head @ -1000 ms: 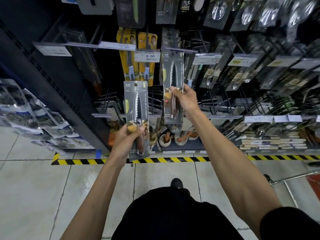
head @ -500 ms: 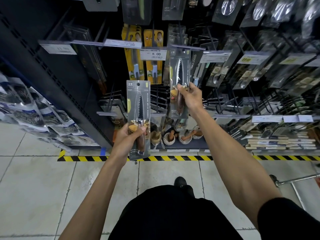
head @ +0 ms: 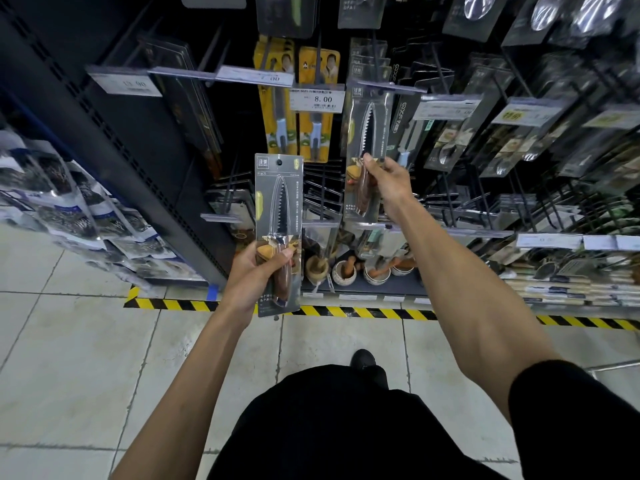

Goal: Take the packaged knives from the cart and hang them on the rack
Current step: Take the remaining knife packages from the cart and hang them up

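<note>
My left grip [head: 252, 275] is curled round the lower end of one packaged knife [head: 278, 202], thumb across the front over the brown wooden handle. It stands upright at the centre of the frame, in front of the rack [head: 131, 157] but clear of it. The pack is a long, flat grey card under a glossy clear blister, with a round hang hole at the top. The blade inside is dark and pointed, with a saw-toothed edge.

My right grip [head: 388, 181] pinches a second packaged knife [head: 369, 133] of the same kind at the handle, higher and to the right of centre. Its top edge meets a clear plastic label strip [head: 391, 86] on the end of a peg. Whether the hole is on the peg I cannot tell, as the strip covers it.

The rack is dark metal with thin wire pegs. To the left of the second pack hang yellow cards [head: 277, 109] holding pale blue-handled tools, with a white price tag [head: 317, 100] reading 8.00 in front of them. The packs in the upper right are shiny, crowded and cut off by the frame edge, and their print is too small to read. Round bowls with pestles [head: 343, 271] stand on the lowest shelf. Yellow-and-black tape [head: 363, 311] runs across the pale, smooth floor tiles [head: 69, 358].
</note>
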